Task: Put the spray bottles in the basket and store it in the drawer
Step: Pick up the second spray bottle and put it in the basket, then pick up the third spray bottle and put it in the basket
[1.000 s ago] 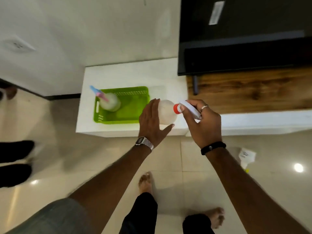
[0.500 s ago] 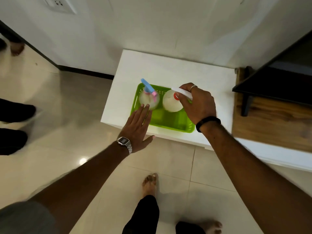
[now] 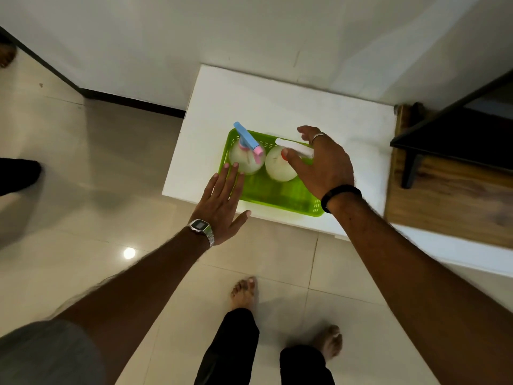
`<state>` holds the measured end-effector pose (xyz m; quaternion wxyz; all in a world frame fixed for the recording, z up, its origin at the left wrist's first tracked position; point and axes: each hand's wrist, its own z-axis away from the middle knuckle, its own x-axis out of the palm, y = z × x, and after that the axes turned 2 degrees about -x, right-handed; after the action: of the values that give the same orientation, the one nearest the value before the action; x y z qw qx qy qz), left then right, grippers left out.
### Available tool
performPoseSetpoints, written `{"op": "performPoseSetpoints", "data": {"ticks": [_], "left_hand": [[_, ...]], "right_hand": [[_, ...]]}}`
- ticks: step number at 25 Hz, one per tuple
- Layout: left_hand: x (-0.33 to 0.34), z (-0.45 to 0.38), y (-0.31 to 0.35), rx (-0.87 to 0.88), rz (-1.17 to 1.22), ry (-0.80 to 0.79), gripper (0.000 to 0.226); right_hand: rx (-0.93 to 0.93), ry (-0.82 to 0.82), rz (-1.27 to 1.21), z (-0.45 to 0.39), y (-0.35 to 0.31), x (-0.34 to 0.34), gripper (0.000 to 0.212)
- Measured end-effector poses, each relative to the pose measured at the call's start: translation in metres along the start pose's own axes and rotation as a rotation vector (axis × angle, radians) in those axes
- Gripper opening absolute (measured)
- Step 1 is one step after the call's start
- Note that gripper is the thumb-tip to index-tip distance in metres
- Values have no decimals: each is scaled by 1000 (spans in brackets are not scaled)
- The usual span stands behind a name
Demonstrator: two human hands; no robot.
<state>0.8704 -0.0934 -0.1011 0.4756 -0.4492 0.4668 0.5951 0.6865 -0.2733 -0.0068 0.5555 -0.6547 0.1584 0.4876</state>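
Note:
A green plastic basket point(image 3: 277, 194) sits on a white cabinet top point(image 3: 277, 107). Two round translucent spray bottles stand upright inside it, side by side at its far end: one with a blue and pink sprayer point(image 3: 245, 158) on the left, one with a white sprayer and red collar point(image 3: 279, 168) on the right. My right hand point(image 3: 322, 165) hovers over the white-headed bottle with fingers spread, not gripping it. My left hand point(image 3: 222, 204) is flat and open at the basket's near left corner, fingertips at its rim beside the blue-headed bottle.
A wooden shelf top point(image 3: 449, 198) with a black frame point(image 3: 449, 134) adjoins the cabinet on the right. The white wall point(image 3: 222, 37) is behind. My bare feet point(image 3: 244, 293) stand on the tiled floor; another person's dark feet point(image 3: 16, 173) are at the left.
My right hand carried the white-headed bottle left, set it in the basket beside the blue-headed one and opened off it. My left hand moved to the basket's left corner.

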Motion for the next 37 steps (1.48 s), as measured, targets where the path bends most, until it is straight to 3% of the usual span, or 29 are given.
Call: {"op": "performPoseSetpoints", "data": {"ticks": [3, 6, 14, 20, 28, 32, 37], "left_hand": [[2, 6, 17, -54, 46, 17, 94], [14, 30, 52, -49, 73, 0, 96], [52, 76, 188, 126, 20, -147, 91], [82, 44, 364, 188, 31, -243, 91], [173, 22, 592, 466, -16, -336, 89], [230, 12, 650, 557, -58, -368, 91], [293, -20, 678, 560, -68, -475, 90]], "right_hand": [[50, 105, 135, 20, 17, -7, 92], [172, 66, 219, 63, 58, -13, 101], [280, -108, 318, 211, 202, -33, 95], [519, -103, 310, 346, 346, -77, 91], [775, -144, 215, 493, 500, -92, 89], [847, -178, 166, 520, 552, -72, 88], [944, -210, 99, 520, 597, -31, 90]]}}
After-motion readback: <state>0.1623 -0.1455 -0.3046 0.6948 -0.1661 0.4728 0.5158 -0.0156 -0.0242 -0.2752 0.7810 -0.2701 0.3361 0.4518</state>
